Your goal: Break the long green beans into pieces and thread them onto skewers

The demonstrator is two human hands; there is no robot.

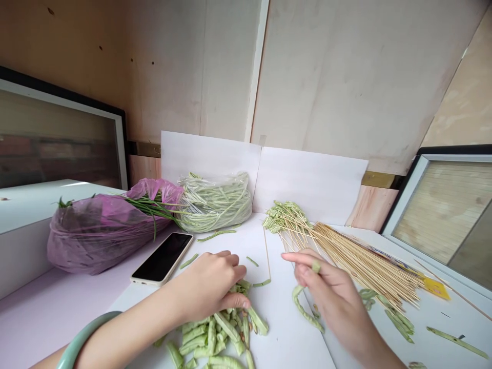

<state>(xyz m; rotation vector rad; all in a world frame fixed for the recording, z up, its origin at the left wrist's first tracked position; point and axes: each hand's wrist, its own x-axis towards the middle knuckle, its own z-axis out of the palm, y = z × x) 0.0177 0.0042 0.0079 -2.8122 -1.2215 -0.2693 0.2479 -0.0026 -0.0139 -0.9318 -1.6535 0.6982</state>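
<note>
My left hand (215,287) lies over a pile of broken green bean pieces (211,333), fingers curled down and thumb against the pieces. Beans show between the thumb and fingers, though the fingertips are partly hidden. To the right, my right hand (326,287) is raised above the white sheet, index finger stretched out. A short green bean piece (315,266) pokes up between its thumb and fingers. Just below the thumb is a long curved bean piece (302,306); whether the hand holds it too I cannot tell. Skewered beans (286,215) are bunched at the back, on thin wooden sticks.
Loose bamboo skewers (369,261) fan out at the right beside a yellow packet end (436,288). A phone (163,259) lies left. Behind it stand a purple bag (107,230) of greens and a clear bag (215,202) of long beans. Bean scraps (397,320) lie far right.
</note>
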